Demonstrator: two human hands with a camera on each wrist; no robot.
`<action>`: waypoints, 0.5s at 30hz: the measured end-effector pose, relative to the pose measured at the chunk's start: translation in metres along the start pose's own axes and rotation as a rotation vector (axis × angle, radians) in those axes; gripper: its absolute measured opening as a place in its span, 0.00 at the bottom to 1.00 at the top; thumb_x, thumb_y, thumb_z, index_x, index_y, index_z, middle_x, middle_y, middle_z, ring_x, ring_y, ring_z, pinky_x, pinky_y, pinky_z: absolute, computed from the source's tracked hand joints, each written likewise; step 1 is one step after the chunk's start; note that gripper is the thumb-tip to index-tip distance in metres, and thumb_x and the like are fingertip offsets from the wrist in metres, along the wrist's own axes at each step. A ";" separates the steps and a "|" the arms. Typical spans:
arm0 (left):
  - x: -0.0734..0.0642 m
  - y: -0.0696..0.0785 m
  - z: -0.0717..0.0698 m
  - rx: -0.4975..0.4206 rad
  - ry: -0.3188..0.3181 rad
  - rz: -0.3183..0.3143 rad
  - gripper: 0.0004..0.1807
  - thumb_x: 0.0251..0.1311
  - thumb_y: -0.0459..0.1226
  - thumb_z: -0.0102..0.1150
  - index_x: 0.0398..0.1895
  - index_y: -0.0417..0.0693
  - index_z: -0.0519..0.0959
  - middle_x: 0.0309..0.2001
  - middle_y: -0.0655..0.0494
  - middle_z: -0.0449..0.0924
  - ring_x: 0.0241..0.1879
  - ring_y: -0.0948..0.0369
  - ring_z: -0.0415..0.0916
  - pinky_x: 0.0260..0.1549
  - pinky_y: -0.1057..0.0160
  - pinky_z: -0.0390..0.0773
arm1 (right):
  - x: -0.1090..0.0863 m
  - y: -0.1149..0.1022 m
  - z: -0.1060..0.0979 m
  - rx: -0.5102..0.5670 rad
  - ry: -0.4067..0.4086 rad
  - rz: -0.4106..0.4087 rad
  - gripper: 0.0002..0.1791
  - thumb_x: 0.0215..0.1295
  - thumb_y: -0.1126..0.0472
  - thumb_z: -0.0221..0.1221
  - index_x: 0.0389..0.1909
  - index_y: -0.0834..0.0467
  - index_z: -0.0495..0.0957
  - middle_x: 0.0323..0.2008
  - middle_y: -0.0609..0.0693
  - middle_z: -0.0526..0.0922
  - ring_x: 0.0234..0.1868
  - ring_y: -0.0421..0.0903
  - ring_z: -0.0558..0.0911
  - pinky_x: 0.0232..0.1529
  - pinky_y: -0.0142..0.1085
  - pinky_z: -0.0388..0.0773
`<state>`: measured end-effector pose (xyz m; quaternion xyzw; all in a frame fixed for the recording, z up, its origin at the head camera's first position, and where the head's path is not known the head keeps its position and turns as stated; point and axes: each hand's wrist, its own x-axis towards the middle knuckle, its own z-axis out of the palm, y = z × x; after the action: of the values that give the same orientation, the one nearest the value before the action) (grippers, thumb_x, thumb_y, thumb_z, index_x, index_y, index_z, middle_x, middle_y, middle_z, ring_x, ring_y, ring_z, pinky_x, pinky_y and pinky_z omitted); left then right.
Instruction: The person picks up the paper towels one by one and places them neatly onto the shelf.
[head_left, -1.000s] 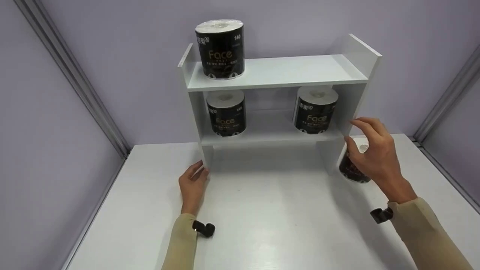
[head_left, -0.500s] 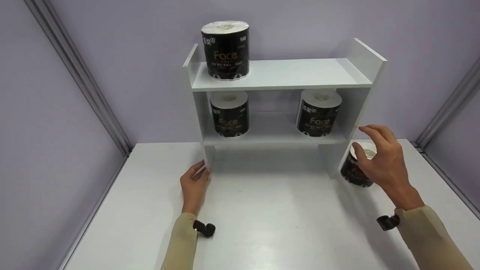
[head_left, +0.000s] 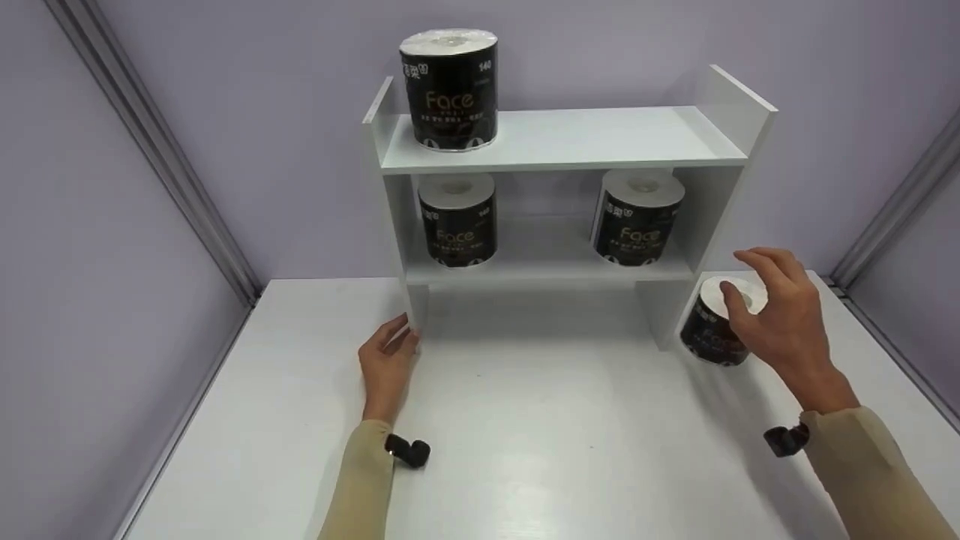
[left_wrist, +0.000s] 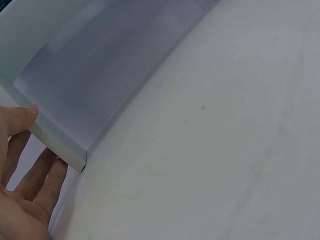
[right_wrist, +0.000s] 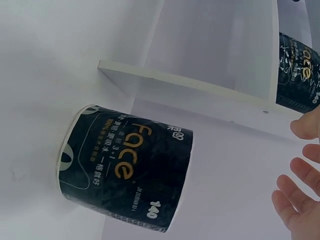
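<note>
A white two-tier shelf (head_left: 555, 274) stands on the table against the back wall. With thumb on one side and fingers on the other, my left hand (head_left: 386, 367) holds the lower end of its left side panel (left_wrist: 60, 150). My right hand (head_left: 787, 322) hovers beside the right side panel, fingers spread and slightly bent, holding nothing. Just behind and left of it in the head view, a black-wrapped paper roll (head_left: 709, 334) stands upright on the table, outside the shelf. That roll (right_wrist: 125, 167) shows its "Face" label in the right wrist view, apart from the fingers.
One paper roll (head_left: 450, 97) stands on the top board's left end. On the middle board are a roll at the left (head_left: 459, 225) and another at the right (head_left: 639, 225). Walls enclose the white table (head_left: 525, 450) at the back and both sides.
My right hand has moved right, away from the shelf's right panel, uncovering more of the roll on the table. My left hand stays on the left panel. The head view has shifted slightly.
</note>
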<state>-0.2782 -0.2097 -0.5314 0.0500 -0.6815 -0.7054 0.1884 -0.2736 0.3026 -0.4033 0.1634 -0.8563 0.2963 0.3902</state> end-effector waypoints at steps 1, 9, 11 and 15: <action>0.000 0.000 0.000 0.000 -0.001 -0.002 0.20 0.72 0.34 0.68 0.65 0.44 0.83 0.65 0.45 0.82 0.63 0.50 0.83 0.55 0.63 0.87 | -0.001 0.002 0.000 -0.001 0.002 0.007 0.24 0.64 0.74 0.69 0.61 0.68 0.81 0.58 0.67 0.80 0.60 0.67 0.79 0.56 0.62 0.76; -0.002 0.001 0.001 0.000 0.018 -0.005 0.19 0.71 0.33 0.69 0.64 0.45 0.84 0.64 0.46 0.83 0.62 0.50 0.84 0.58 0.54 0.87 | -0.013 0.021 0.009 0.007 0.019 0.072 0.22 0.64 0.69 0.71 0.59 0.67 0.83 0.58 0.65 0.82 0.61 0.68 0.79 0.57 0.63 0.75; -0.002 0.001 0.001 -0.006 0.021 -0.008 0.19 0.70 0.33 0.69 0.63 0.45 0.84 0.65 0.45 0.83 0.62 0.50 0.84 0.58 0.54 0.87 | -0.015 0.027 0.011 0.004 0.023 0.082 0.21 0.64 0.68 0.72 0.58 0.67 0.83 0.58 0.65 0.82 0.61 0.68 0.79 0.57 0.63 0.74; 0.000 0.001 0.003 -0.008 0.019 -0.002 0.19 0.70 0.32 0.69 0.63 0.45 0.84 0.65 0.45 0.83 0.62 0.49 0.84 0.58 0.54 0.87 | -0.020 0.035 0.012 -0.007 0.030 0.094 0.20 0.64 0.67 0.72 0.56 0.67 0.84 0.57 0.65 0.82 0.60 0.69 0.78 0.55 0.64 0.73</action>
<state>-0.2790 -0.2072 -0.5298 0.0566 -0.6768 -0.7079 0.1942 -0.2854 0.3234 -0.4381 0.1172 -0.8581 0.3138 0.3892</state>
